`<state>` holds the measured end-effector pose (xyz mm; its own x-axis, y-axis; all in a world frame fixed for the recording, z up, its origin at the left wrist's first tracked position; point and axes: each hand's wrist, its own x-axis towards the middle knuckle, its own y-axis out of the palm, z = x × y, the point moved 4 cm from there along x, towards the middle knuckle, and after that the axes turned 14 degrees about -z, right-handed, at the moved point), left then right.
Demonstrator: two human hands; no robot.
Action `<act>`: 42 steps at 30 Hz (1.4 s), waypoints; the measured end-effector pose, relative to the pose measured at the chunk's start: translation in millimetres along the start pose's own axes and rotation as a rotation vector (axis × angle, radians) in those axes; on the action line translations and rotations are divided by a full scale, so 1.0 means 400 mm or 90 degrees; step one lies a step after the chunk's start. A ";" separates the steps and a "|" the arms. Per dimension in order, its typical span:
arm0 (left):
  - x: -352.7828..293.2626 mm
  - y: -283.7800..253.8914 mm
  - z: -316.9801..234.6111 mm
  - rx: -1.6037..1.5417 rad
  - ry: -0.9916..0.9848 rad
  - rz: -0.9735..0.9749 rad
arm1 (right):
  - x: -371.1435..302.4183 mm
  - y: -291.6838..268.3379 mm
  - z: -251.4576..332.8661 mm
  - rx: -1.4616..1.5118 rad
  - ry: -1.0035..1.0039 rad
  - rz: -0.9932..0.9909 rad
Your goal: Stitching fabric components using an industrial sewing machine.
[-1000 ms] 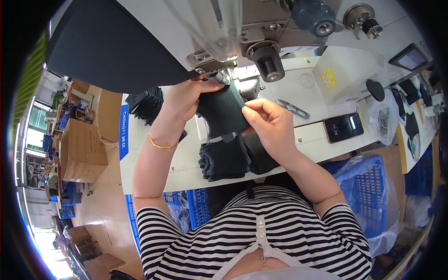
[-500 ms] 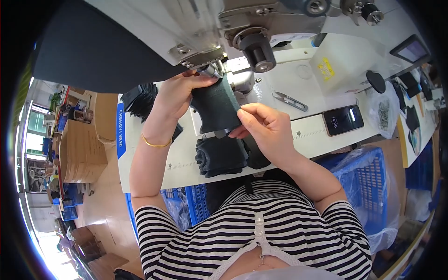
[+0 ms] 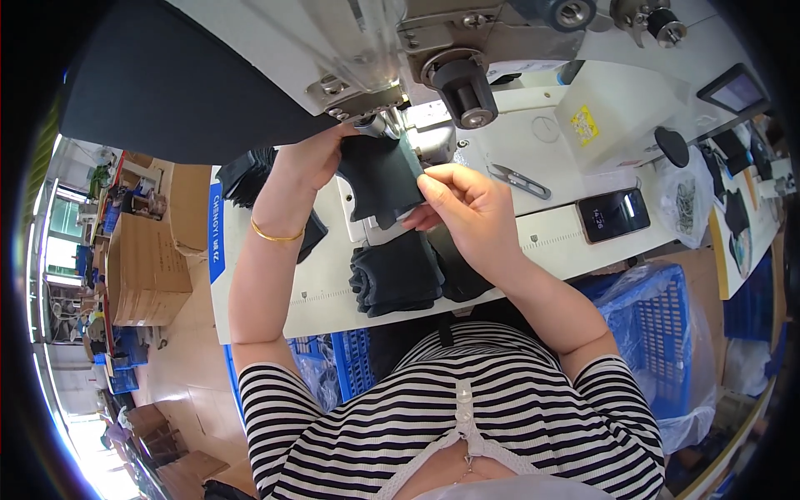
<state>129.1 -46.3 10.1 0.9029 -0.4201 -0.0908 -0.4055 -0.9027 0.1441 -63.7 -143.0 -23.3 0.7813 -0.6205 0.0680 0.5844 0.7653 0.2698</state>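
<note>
A piece of dark green-black cloth (image 3: 382, 179) hangs at the presser foot (image 3: 382, 125) of a sewing machine, its upper edge up against the foot. My right hand (image 3: 471, 208) pinches the cloth's right edge between thumb and fingers. At the upper left edge of the cloth is my left hand (image 3: 319, 158), its fingers mostly hidden by the machine head and the cloth. A folded stack of similar dark cloth pieces (image 3: 396, 275) lies just below, towards me. Another dark bundle (image 3: 244, 177) sits left of my left wrist, partly under the machine.
Thread snips (image 3: 521, 181) and a phone (image 3: 613, 216) lie on the white table (image 3: 533, 262) to the right. Beyond the edge stands a blue plastic basket (image 3: 662, 333) with clear wrap. A dark panel (image 3: 183, 92) covers the upper left. Cardboard boxes (image 3: 150, 271) stand on the left.
The cloth has moved up towards the presser foot, and its lower edge sits higher. My right hand has shifted slightly up and left with it. My left hand has slid further under the machine head.
</note>
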 end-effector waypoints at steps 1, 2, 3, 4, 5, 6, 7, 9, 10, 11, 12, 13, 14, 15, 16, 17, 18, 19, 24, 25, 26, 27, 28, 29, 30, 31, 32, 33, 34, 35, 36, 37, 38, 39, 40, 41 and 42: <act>-0.002 0.003 -0.008 0.002 0.041 -0.002 | 0.004 0.002 0.001 0.001 0.005 -0.005; 0.006 0.001 -0.004 0.002 0.039 -0.001 | 0.008 0.002 0.001 0.001 0.005 -0.007; 0.018 -0.005 -0.004 -0.009 0.032 0.024 | 0.011 0.006 0.003 0.001 -0.001 -0.003; 0.028 -0.011 -0.005 -0.020 0.025 0.048 | 0.015 0.009 0.004 0.001 -0.008 0.001; 0.039 -0.021 -0.010 -0.020 0.024 0.048 | 0.019 0.012 0.003 0.001 -0.007 0.001; 0.043 -0.018 -0.017 -0.035 -0.001 0.089 | 0.024 0.013 0.003 -0.001 -0.015 0.000; 0.043 -0.012 -0.020 -0.050 -0.026 0.130 | 0.027 0.015 0.003 -0.002 -0.022 -0.002; 0.033 0.006 -0.022 -0.045 0.029 0.078 | 0.031 0.020 0.004 0.008 -0.019 -0.008; 0.022 0.011 -0.029 -0.039 0.085 0.025 | 0.031 0.022 0.004 0.019 -0.017 -0.013; 0.007 0.014 -0.029 -0.039 0.084 0.025 | 0.029 0.023 0.004 0.018 -0.017 -0.013; -0.012 0.009 -0.042 0.239 0.219 -0.032 | 0.028 0.025 0.005 0.021 -0.017 -0.010; -0.032 0.013 -0.049 0.517 0.349 -0.088 | 0.031 0.024 0.004 0.021 -0.017 -0.011; -0.058 0.010 -0.027 0.516 0.351 -0.085 | 0.032 0.022 0.001 0.021 -0.018 -0.013; -0.095 0.004 -0.003 0.461 0.434 -0.122 | 0.034 0.019 -0.003 0.023 -0.015 -0.015; -0.132 -0.005 0.001 0.407 0.516 -0.165 | 0.035 0.021 -0.005 0.027 -0.011 -0.011; -0.153 -0.008 0.004 0.408 0.518 -0.166 | 0.036 0.023 -0.004 0.028 -0.013 -0.010; -0.189 0.003 0.002 0.392 0.620 -0.062 | 0.033 0.024 -0.005 0.049 -0.011 -0.020; -0.216 0.017 0.002 0.372 0.717 0.044 | 0.031 0.025 -0.006 0.069 -0.009 -0.031; -0.240 0.043 -0.014 0.367 0.705 0.026 | 0.022 0.014 0.000 0.052 -0.021 -0.026; -0.244 0.047 -0.017 0.372 0.707 0.020 | 0.019 0.012 0.001 0.030 -0.047 -0.022; -0.246 0.049 -0.016 0.377 0.708 0.014 | 0.016 0.009 0.003 0.008 -0.074 -0.019; -0.245 0.049 -0.013 0.377 0.707 0.014 | 0.014 0.006 0.002 0.008 -0.073 -0.019; -0.242 0.046 -0.012 0.360 0.721 -0.004 | 0.012 0.003 0.003 0.018 -0.078 -0.011; -0.242 0.044 -0.011 0.343 0.736 -0.022 | 0.011 0.000 0.004 0.028 -0.083 -0.004; -0.246 0.046 -0.010 0.343 0.734 -0.022 | 0.011 -0.003 0.007 0.027 -0.081 -0.005; -0.261 0.053 -0.012 0.394 0.812 -0.049 | 0.012 -0.004 0.015 0.005 -0.083 -0.002; -0.274 0.061 -0.012 0.445 0.889 -0.076 | 0.013 -0.005 0.021 -0.017 -0.085 0.001; -0.279 0.070 -0.012 0.452 0.963 -0.082 | 0.013 -0.007 0.025 -0.017 -0.084 0.001; -0.279 0.070 -0.010 0.452 0.963 -0.083 | 0.013 -0.008 0.028 -0.043 -0.091 0.005; -0.286 0.073 -0.008 0.472 1.016 -0.086 | 0.014 -0.007 0.030 -0.068 -0.098 0.009; -0.294 0.077 -0.005 0.491 1.070 -0.089 | 0.014 -0.008 0.029 -0.068 -0.098 0.008; -0.301 0.080 -0.006 0.502 1.093 -0.074 | 0.014 -0.007 0.029 -0.064 -0.107 0.011; -0.301 0.081 -0.004 0.502 1.094 -0.074 | 0.014 -0.006 0.030 -0.061 -0.115 0.014; -0.303 0.080 0.000 0.510 1.102 -0.069 | 0.014 -0.006 0.031 -0.061 -0.115 0.014; -0.304 0.080 0.002 0.517 1.111 -0.065 | 0.013 -0.005 0.032 -0.070 -0.118 0.014; -0.306 0.080 0.003 0.518 1.111 -0.065 | 0.013 -0.005 0.033 -0.078 -0.121 0.014; -0.308 0.082 0.004 0.518 1.121 -0.056 | 0.012 -0.005 0.033 -0.078 -0.121 0.013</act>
<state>4.5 -24.4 24.5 -0.1806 -0.2961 0.9379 0.1499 -0.9507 -0.2713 -64.0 -149.9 -10.8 0.7448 -0.6166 0.2553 0.6002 0.7861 0.1478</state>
